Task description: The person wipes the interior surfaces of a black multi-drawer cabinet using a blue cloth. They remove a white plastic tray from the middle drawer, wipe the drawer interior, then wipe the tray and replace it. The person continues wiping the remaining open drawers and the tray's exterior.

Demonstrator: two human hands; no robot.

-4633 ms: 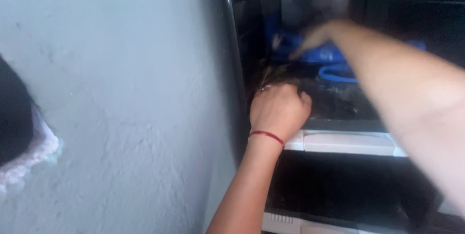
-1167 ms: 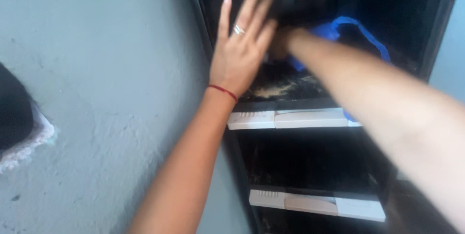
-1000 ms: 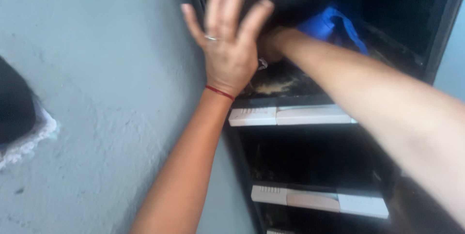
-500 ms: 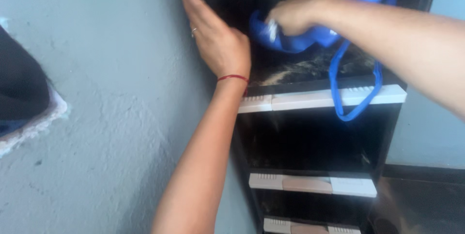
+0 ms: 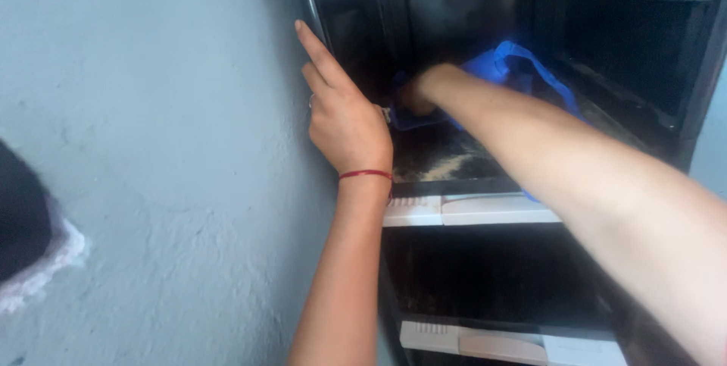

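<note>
Grey-blue plaster wall [image 5: 151, 146] fills the whole left side, and a dark shelving unit [image 5: 704, 55] with white-edged shelves is set right against it. On the top visible shelf [image 5: 454, 155], which looks mottled and grimy, a blue fabric bag [image 5: 522, 67] with a strap is bunched toward the back.

The bag is reached from the near right: the right hand [image 5: 418, 92] is pushed deepest into the compartment and is pressed into the bag's left end, so the right is clearly the nearer hand. The bag's long axis is laid roughly left to right, slanting toward the back right.

The left hand [image 5: 344, 120], marked by a red thread bracelet [image 5: 366, 175], is held open and edge-on against the unit's left upright, fingers straight, nothing gripped.

Whether the right hand's fingers are actually closed on the fabric can't be made out, honestly; they're blurred and buried in shadow. A small shiny bit between the hands is also too fuzzy to name. A dark, lace-edged cloth [image 5: 30, 252] is cut off at the left border.
</note>
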